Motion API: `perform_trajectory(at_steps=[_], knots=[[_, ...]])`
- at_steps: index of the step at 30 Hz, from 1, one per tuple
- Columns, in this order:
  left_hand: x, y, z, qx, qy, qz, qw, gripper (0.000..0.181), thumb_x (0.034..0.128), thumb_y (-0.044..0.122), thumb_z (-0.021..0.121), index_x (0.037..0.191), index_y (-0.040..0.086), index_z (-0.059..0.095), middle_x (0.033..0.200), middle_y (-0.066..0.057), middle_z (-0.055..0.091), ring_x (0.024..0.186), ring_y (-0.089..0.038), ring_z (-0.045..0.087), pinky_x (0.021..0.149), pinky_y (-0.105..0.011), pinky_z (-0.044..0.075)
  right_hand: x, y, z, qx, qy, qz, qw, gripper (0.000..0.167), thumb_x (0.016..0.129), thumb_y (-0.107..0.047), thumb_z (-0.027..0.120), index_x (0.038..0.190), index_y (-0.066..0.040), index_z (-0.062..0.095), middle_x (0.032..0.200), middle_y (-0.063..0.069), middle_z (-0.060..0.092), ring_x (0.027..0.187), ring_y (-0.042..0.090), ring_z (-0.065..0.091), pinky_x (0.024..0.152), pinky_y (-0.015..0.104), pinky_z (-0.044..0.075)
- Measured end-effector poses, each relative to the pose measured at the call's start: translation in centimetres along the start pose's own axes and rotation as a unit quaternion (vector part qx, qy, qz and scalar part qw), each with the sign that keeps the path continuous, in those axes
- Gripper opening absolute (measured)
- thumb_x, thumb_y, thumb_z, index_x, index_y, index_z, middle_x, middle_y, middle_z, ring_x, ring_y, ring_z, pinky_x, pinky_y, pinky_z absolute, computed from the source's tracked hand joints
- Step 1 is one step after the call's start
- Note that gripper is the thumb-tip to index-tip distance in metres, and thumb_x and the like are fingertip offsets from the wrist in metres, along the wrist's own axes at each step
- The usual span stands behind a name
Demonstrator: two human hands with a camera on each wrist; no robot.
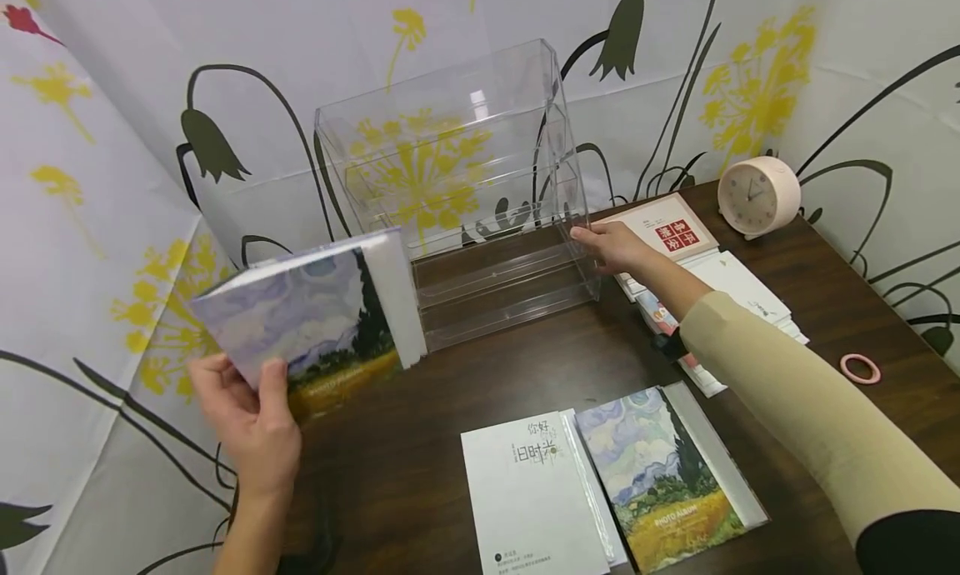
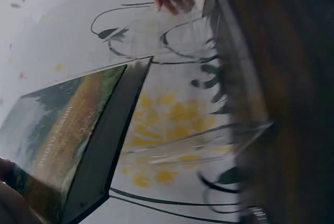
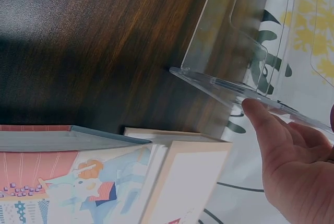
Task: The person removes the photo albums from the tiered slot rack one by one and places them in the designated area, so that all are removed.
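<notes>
My left hand [image 1: 251, 417] holds up a photo album [image 1: 322, 308] with a painted landscape cover, thumb on its front and fingers behind. In the left wrist view the album [image 2: 57, 140] is tilted, with most of that hand out of frame. A clear acrylic tiered rack [image 1: 510, 308] stands at the back of the table, just right of the raised album. My right hand [image 1: 618, 246] touches the rack's right side; in the right wrist view its thumb meets the clear side panel [image 3: 229, 85]. A second landscape album [image 1: 652, 467] lies flat on the table.
Beside the flat album lies a white booklet [image 1: 528, 492]. Under the right forearm are stacked cards and books [image 1: 738, 287], a pink-framed card [image 1: 667, 229] among them. A round pink clock [image 1: 757, 196] and pink ring [image 1: 860, 368] sit at right. Patterned cloth [image 1: 285, 25] hangs behind.
</notes>
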State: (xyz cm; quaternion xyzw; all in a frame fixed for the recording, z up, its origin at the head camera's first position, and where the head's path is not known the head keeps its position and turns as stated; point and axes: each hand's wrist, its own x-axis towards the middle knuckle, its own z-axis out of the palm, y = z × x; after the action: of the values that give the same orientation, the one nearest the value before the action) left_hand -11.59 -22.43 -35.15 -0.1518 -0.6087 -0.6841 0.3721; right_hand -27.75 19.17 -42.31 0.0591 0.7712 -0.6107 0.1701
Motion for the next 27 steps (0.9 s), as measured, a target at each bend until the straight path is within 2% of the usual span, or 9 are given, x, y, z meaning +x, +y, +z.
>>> perform_trajectory(at_steps=[3,5,6,8,10,14,17,20,27], knots=[[-3.5,0.1,-2.5,0.062,0.014,-0.08,0.9947,0.02,0.0914,-0.016,0.053,0.105,-0.004,0.044,0.103,-0.016,0.054,0.09,-0.022,0.054,0.073,-0.022,0.046,0.1,0.1,0.0,0.006,0.002,0.005,1.0,0.058,0.104,-0.035,0.05,0.146,0.004,0.041,0.148,0.027,0.038,0.137,0.04,0.037,0.102,0.054,0.041],[-5.7,0.2,-3.8,0.131,0.025,-0.133,0.9821,0.019,0.0935,-0.013,0.053,0.108,-0.004,0.045,0.105,-0.013,0.056,0.093,-0.02,0.055,0.073,-0.019,0.047,0.1,0.1,0.1,0.007,0.003,0.006,1.0,0.058,0.104,-0.035,0.05,0.146,0.004,0.041,0.149,0.027,0.038,0.137,0.04,0.037,0.102,0.054,0.041],[-6.7,0.2,-4.4,0.17,0.026,-0.162,0.9718,0.017,0.0945,-0.011,0.053,0.108,-0.003,0.045,0.105,-0.01,0.057,0.093,-0.018,0.056,0.072,-0.017,0.047,0.1,0.1,0.1,0.006,0.003,0.006,1.0,0.058,0.104,-0.035,0.05,0.146,0.004,0.041,0.149,0.027,0.038,0.137,0.04,0.037,0.102,0.054,0.041],[-8.3,0.3,-5.5,0.233,0.024,-0.223,0.9462,0.017,0.0961,-0.008,0.052,0.11,-0.005,0.043,0.105,-0.005,0.057,0.095,-0.013,0.057,0.072,-0.014,0.046,0.2,0.2,0.0,0.006,0.003,0.007,1.0,0.058,0.104,-0.036,0.05,0.146,0.003,0.04,0.149,0.027,0.037,0.137,0.04,0.036,0.102,0.054,0.042],[-9.5,0.3,-6.6,0.301,0.012,-0.281,0.9114,0.017,0.0971,-0.006,0.053,0.111,-0.005,0.043,0.102,-0.001,0.058,0.091,-0.004,0.058,0.069,-0.012,0.046,0.1,0.2,0.0,0.005,0.003,0.008,1.0,0.058,0.104,-0.036,0.05,0.146,0.003,0.04,0.149,0.026,0.037,0.137,0.039,0.037,0.102,0.053,0.042],[-11.1,0.0,-8.3,0.38,-0.025,-0.372,0.8467,0.019,0.0978,-0.004,0.053,0.113,-0.005,0.042,0.098,-0.006,0.063,0.076,0.004,0.056,0.06,-0.015,0.045,0.1,0.3,-0.2,0.002,0.004,0.009,0.9999,0.059,0.104,-0.036,0.05,0.146,0.004,0.04,0.149,0.027,0.037,0.137,0.039,0.037,0.102,0.053,0.042],[-12.1,-0.3,-9.1,0.401,-0.047,-0.417,0.8146,0.019,0.0984,-0.001,0.054,0.113,-0.005,0.043,0.09,-0.011,0.064,0.064,-0.005,0.051,0.054,-0.023,0.04,0.0,0.3,-0.3,0.003,0.005,0.007,1.0,0.06,0.104,-0.037,0.049,0.147,0.004,0.039,0.148,0.028,0.037,0.137,0.039,0.037,0.102,0.053,0.042],[-12.9,-0.6,-9.5,0.413,-0.065,-0.44,0.7951,0.02,0.0989,0.003,0.055,0.113,-0.005,0.043,0.082,-0.008,0.061,0.059,-0.013,0.045,0.054,-0.028,0.036,0.0,0.3,-0.3,0.003,0.005,0.007,1.0,0.061,0.104,-0.037,0.049,0.147,0.004,0.039,0.148,0.027,0.037,0.137,0.039,0.037,0.102,0.053,0.042],[-14.5,-0.9,-10.2,0.426,-0.096,-0.445,0.782,0.021,0.0973,0.002,0.056,0.111,-0.008,0.044,0.088,-0.012,0.066,0.068,-0.009,0.053,0.06,-0.027,0.042,-0.1,0.1,-0.1,-0.01,0.006,0.004,0.9999,0.062,0.103,-0.039,0.05,0.147,0.003,0.039,0.148,0.027,0.038,0.137,0.039,0.038,0.101,0.051,0.044]])
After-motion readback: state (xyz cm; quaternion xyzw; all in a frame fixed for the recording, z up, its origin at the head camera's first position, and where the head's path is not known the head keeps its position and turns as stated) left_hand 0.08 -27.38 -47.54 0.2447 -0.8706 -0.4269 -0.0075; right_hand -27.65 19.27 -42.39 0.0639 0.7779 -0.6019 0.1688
